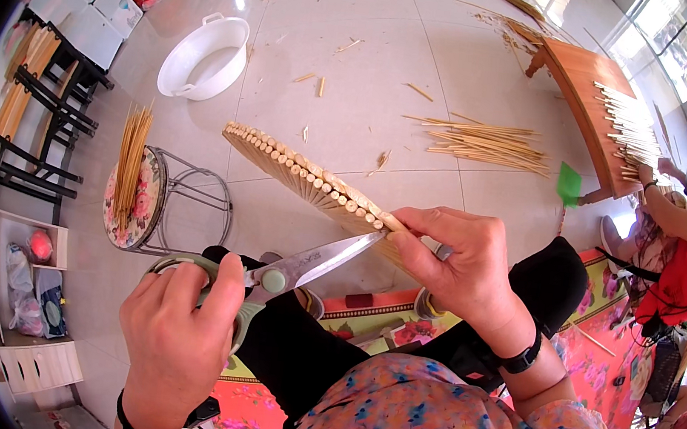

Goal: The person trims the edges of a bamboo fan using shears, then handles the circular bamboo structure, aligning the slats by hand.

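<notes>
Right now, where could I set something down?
The floor looks bare between the loose stick pile and the wooden table, and between the white tub and the round stool. Crowded: scattered stalks by the table's far end, pale sticks on the table, a bundle on the stool.

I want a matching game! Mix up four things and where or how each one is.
1. Green-handled metal scissors
2. Tan panel of round sticks
3. White oval plastic basin
4. Round flower-patterned stool

A. Carrying thin tan sticks
B. Pinched by the right hand
C. On the pale floor beyond the stool
D. Gripped by the left hand

Pairs: 1-D; 2-B; 3-C; 4-A
</notes>
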The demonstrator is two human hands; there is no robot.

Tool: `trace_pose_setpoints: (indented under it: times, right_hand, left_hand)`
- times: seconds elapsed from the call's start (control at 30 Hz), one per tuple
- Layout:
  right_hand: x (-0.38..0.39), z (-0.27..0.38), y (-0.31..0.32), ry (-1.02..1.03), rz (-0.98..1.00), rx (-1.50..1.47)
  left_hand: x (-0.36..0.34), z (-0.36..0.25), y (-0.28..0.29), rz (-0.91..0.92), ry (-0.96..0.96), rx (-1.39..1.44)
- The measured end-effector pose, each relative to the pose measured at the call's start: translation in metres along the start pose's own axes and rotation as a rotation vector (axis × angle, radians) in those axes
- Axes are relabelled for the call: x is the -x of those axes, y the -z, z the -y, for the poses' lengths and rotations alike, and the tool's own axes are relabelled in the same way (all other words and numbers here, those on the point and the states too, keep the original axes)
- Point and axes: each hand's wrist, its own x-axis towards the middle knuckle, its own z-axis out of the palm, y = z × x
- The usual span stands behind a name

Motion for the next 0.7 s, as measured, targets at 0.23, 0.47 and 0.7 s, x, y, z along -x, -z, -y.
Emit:
trace_pose_setpoints:
  times: [0.23,0.47,0.7]
  right_hand:
    - [0.001,-0.003,-0.002,0.005,0.001,-0.026]
    - [-0.001,0.000,-0.003,-0.007,-0.003,-0.013]
    - [-0.001,-0.001,-0.004,-0.008,-0.013,-0.035]
  left_hand:
    - [0.007,-0.010,0.006,0.090,0.094,0.034]
    - [0.015,-0.014,-0.004,0.054,0.112,0.011]
    - [0.020,-0.032,-0.001,0.068,0.202,0.105]
